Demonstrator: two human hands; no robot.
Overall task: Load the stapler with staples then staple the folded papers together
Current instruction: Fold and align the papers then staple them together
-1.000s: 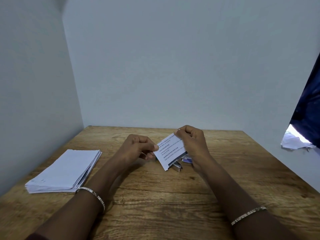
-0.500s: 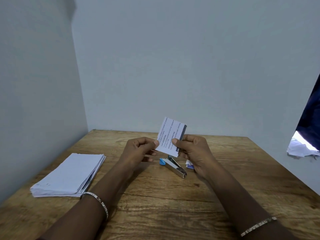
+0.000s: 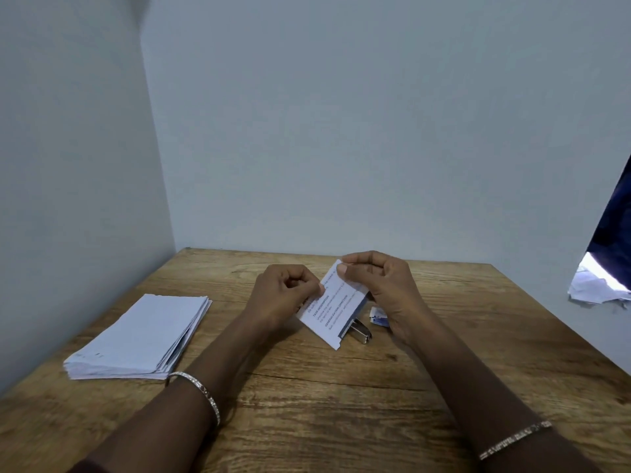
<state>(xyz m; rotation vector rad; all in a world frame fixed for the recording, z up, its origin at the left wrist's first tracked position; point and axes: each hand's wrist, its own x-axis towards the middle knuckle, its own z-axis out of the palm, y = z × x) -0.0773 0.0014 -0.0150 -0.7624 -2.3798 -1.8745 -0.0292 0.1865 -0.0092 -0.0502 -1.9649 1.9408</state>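
Observation:
A small folded printed paper [image 3: 333,310] with a dark stripe along one edge is held tilted above the wooden table [image 3: 307,387]. My left hand [image 3: 283,295] pinches its left edge. My right hand [image 3: 382,281] pinches its upper right corner. Behind and under the paper lies the metal stapler [image 3: 361,331], of which only the silver end shows. A small blue and white staple box [image 3: 379,317] lies on the table just right of the stapler, beside my right palm.
A stack of white folded papers [image 3: 143,339] lies on the left part of the table. Grey walls close the left and back sides. At the right edge, a dark cloth and crumpled white paper [image 3: 597,288] show beyond the table.
The paper has come down from upright to a tilted, lower position and now covers most of the stapler. Both hands kept hold of it.

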